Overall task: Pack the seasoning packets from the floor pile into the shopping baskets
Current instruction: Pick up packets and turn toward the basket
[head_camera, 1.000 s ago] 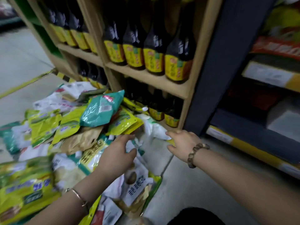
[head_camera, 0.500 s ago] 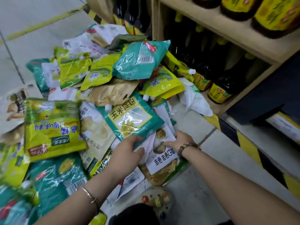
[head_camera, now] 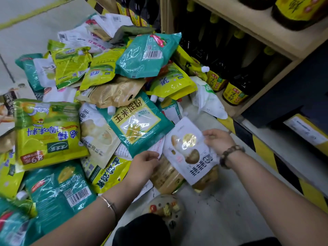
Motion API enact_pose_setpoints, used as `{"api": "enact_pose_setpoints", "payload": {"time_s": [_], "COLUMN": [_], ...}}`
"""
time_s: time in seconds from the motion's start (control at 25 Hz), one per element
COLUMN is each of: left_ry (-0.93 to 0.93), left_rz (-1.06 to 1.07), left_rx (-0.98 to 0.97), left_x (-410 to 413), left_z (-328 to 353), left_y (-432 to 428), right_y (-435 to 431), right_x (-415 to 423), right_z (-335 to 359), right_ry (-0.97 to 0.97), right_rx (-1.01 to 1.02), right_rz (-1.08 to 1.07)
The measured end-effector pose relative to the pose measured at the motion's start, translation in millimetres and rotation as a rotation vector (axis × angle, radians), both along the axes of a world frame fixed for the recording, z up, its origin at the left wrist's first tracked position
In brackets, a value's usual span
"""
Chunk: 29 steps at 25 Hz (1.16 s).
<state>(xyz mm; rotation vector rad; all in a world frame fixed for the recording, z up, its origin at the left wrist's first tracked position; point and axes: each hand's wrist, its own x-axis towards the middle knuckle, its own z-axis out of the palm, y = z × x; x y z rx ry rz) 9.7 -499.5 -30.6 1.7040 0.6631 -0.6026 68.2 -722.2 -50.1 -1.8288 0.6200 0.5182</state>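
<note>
Our right hand [head_camera: 217,142] now pinches the white packet [head_camera: 188,153], lifted from the near edge of the pile [head_camera: 99,80]; our left hand [head_camera: 143,163] curls beside it, grip unclear. We see no basket.

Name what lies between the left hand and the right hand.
In the head view, a white packet fills the gap. The right hand pinches one edge and the left hand is by the other. A tan packet lies beneath it.
</note>
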Motion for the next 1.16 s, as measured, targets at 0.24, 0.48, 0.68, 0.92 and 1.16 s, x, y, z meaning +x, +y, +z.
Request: {"api": "enact_pose_setpoints", "payload": {"time_s": [0.24, 0.48, 0.68, 0.92, 1.16], "left_ry": [0.148, 0.072, -0.004, -0.042, -0.002], "left_rz": [0.124, 0.285, 0.46, 0.489, 0.518], "left_rx": [-0.498, -0.668, -0.549, -0.406, -0.351], "left_x": [-8, -12, -20, -31, -36], "left_z": [10, 16, 12, 8, 2], "left_y": [-15, -18, 14, 39, 50], "right_y": [-44, 19, 31, 83, 108], "right_x": [-14, -33, -26, -36, -21], "right_z": [28, 19, -10, -35, -52], "right_ry": [0.053, 0.143, 0.009, -0.06, 0.105], "right_rx": [0.626, 0.677, -0.26, -0.52, -0.52], "right_rz": [-0.043, -0.086, 0.348, 0.733, 0.601]}}
